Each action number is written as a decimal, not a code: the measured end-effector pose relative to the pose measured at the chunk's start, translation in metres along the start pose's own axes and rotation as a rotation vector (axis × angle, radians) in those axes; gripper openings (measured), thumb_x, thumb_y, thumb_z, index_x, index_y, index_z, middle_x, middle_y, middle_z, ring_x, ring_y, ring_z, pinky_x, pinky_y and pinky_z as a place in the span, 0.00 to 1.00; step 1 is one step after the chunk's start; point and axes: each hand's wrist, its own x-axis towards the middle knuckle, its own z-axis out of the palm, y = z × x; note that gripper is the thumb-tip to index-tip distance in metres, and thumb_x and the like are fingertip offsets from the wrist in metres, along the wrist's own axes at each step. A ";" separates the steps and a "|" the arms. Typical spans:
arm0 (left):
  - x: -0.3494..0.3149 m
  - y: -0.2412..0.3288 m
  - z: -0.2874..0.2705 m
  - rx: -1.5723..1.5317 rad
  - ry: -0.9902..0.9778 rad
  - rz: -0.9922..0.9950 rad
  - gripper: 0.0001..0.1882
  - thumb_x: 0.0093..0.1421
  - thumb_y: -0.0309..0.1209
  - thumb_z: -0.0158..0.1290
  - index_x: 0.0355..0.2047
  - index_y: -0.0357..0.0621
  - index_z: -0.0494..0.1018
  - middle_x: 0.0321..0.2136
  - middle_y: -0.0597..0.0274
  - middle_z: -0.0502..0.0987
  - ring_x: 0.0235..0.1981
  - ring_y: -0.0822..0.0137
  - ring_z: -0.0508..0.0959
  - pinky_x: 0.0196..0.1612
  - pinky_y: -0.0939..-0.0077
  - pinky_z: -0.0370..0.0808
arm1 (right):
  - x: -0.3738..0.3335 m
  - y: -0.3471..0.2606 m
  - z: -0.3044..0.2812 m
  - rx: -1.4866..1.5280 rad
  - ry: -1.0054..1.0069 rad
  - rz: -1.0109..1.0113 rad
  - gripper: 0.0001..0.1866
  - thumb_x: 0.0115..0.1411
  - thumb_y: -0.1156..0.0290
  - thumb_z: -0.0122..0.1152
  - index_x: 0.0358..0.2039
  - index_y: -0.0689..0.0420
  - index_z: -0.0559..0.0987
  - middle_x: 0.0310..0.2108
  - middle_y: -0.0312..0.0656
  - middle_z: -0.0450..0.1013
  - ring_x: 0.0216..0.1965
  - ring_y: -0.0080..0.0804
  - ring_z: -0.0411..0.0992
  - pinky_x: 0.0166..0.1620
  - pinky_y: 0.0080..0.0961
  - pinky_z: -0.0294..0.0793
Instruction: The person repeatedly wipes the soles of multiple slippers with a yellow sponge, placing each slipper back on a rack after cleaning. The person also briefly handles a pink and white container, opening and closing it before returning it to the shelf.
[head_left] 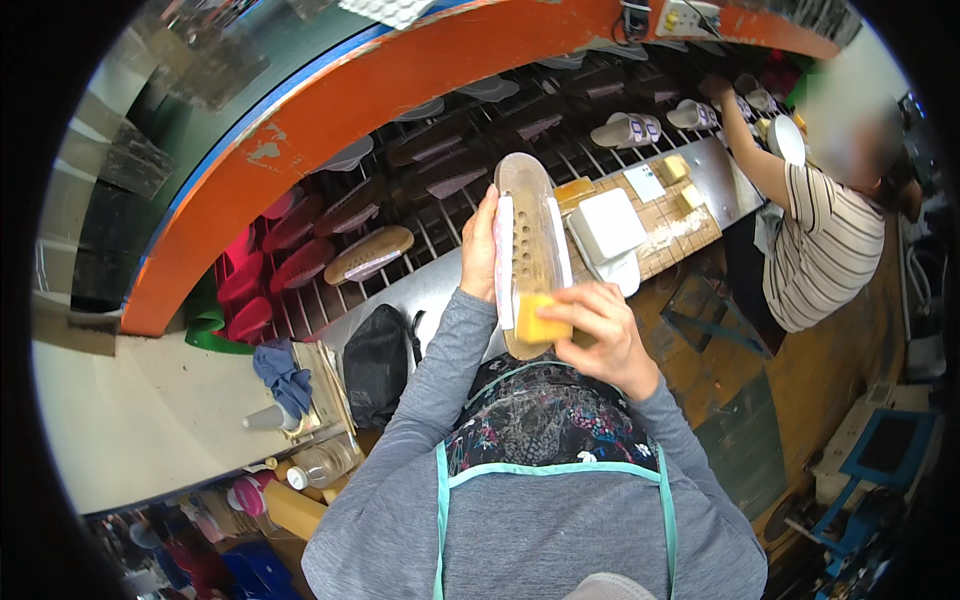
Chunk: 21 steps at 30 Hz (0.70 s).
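A slipper [526,190] is held up in front of me with its brown sole facing me. A row of holes runs along the sole, and pale strap edges show at both sides. My left hand [480,248] is closed round the slipper's left side. In my right hand [612,335] a yellow sponge [540,317] is pinched, and it touches the sole near the end closest to my body. My right thumb and fingers grip the sponge's right side.
Slippers, one a brown-soled slipper [370,254], fill the slatted rack [430,230] under an orange arched frame [290,110]. A white container [608,222] sits on the tiled bench [665,240]. At right, a person [825,240] reaches toward the rack. A black bag [376,365] lies to my left.
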 end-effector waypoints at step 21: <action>-0.030 0.021 0.003 0.178 -0.147 0.128 0.17 0.68 0.40 0.50 0.28 0.41 0.78 0.23 0.71 0.78 0.21 0.83 0.73 0.25 0.87 0.69 | 0.059 0.028 -0.006 -0.039 0.144 -0.022 0.24 0.38 0.76 0.65 0.41 0.48 0.84 0.43 0.34 0.77 0.52 0.42 0.68 0.56 0.37 0.62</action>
